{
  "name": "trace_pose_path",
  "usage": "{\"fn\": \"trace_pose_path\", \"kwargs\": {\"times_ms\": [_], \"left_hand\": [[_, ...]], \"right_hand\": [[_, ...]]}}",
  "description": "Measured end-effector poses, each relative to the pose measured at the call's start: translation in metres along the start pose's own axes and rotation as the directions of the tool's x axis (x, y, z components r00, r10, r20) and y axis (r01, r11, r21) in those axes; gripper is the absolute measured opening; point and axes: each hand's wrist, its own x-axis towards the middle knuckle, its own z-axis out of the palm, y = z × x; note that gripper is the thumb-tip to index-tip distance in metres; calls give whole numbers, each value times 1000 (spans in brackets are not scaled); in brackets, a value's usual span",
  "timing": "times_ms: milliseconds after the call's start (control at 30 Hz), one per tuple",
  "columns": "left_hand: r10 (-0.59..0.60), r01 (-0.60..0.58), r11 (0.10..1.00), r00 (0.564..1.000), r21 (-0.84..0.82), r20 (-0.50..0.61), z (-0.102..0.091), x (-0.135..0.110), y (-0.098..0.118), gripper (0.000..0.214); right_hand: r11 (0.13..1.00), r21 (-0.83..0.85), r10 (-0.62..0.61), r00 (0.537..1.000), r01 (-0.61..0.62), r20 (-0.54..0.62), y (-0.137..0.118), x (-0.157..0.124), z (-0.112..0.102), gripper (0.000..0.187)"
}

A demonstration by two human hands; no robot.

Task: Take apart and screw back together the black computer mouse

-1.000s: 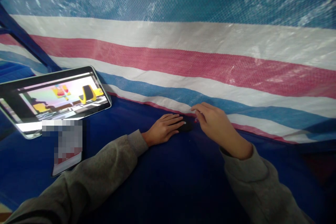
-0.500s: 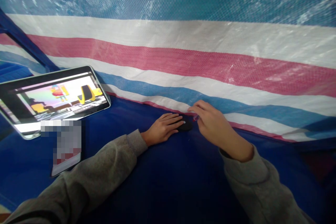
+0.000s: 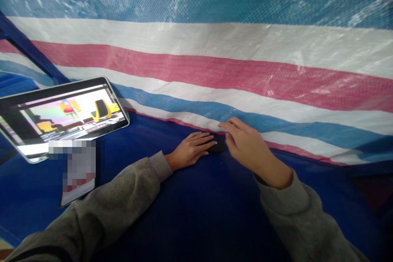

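My left hand (image 3: 193, 149) lies palm down with its fingers stretched over a flat, dark, rounded object (image 3: 219, 146), most of which it covers. What kind of object this is cannot be made out. Just right of it, my right hand (image 3: 245, 143) is raised a little, with bent fingers pointing left and the thumb curled in below them. Anything between the right thumb and fingers is hidden. Both hands are at the far edge of the dark blue surface (image 3: 196, 204), close to the striped plastic sheet (image 3: 190, 69).
A tablet (image 3: 69, 116) with a lit screen leans at the left. Before it lies a phone-like device (image 3: 78, 188), partly blurred out, beside my left sleeve. The striped sheet rises like a wall behind the surface. A blue frame bar (image 3: 33, 49) slants at upper left.
My right hand has shifted and turned slightly, and the small pinkish, shiny bit seen at its thumb is out of sight now. My left hand has stayed in place.
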Motion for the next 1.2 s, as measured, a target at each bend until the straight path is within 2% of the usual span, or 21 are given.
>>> {"fn": "trace_pose_path", "kwargs": {"times_ms": [133, 267, 333, 500, 733, 867, 1067, 1200], "left_hand": [[10, -10, 1000, 1000, 9, 7, 0, 0, -1, 41], [9, -9, 1000, 1000, 22, 4, 1, 1, -2, 42], [13, -13, 999, 1000, 36, 5, 2, 1, -2, 42], [23, -25, 998, 999, 57, 37, 2, 0, 0, 43], [12, -16, 997, 999, 82, 40, 2, 1, 0, 42], [16, -19, 997, 999, 71, 42, 3, 0, 0, 43], [16, -19, 997, 999, 78, 36, 1, 1, 0, 42], [29, -32, 997, 999, 71, 38, 1, 0, 0, 42]], "right_hand": [[989, -117, 102, 993, -95, 57, 0, 0, -2, 36], [1000, 17, 19, 999, -19, 41, -3, -1, -5, 41], [997, 71, 14, 999, -17, 31, -3, -1, -5, 40], [984, 48, 172, 985, -173, 27, 2, 2, -1, 33], [995, 63, 81, 996, -83, 41, -1, 0, -5, 38], [990, 61, 121, 991, -125, 63, 1, 1, -4, 26], [993, 76, 96, 995, -95, 2, 2, 2, -3, 34], [991, 45, 127, 992, -127, -3, 3, 1, -4, 26]]}}
